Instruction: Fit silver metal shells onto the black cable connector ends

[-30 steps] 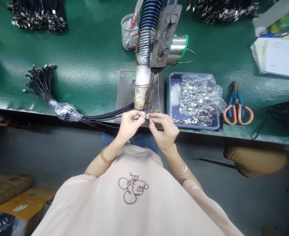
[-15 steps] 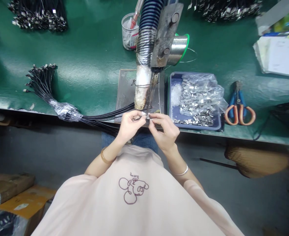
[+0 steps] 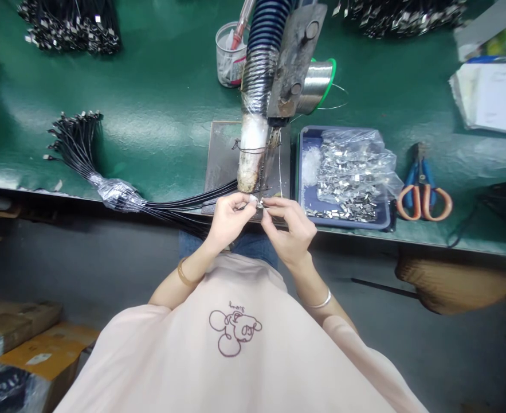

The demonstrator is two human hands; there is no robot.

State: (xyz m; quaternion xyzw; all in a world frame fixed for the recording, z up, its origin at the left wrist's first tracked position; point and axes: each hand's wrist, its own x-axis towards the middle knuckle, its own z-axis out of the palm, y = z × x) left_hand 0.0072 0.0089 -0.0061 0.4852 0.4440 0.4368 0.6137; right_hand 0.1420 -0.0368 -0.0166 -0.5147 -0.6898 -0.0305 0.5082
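Observation:
My left hand [image 3: 228, 221] and my right hand [image 3: 290, 228] meet at the front edge of the green bench, fingertips pinched together on a small metal connector [image 3: 259, 203] at the end of a black cable. The cable belongs to a bundle of black cables [image 3: 119, 195] wrapped in clear plastic, which runs left across the bench. Just above my fingers stands a metal plate [image 3: 220, 158] under a ribbed blue hose and bracket [image 3: 263, 69]. To the right of my right hand is a blue tray [image 3: 302, 172] holding a plastic bag of small metal shells [image 3: 349, 175].
Orange-and-blue scissors [image 3: 424, 192] lie right of the tray. A solder spool [image 3: 319, 80] and a clear cup [image 3: 231, 54] stand behind the hose. Piles of finished cables lie at the far left [image 3: 70, 26] and far right [image 3: 401, 14]. Papers [image 3: 491, 94] sit at the right edge.
Both hands stay pinched on the connector at the bench edge; only the view has shifted slightly.

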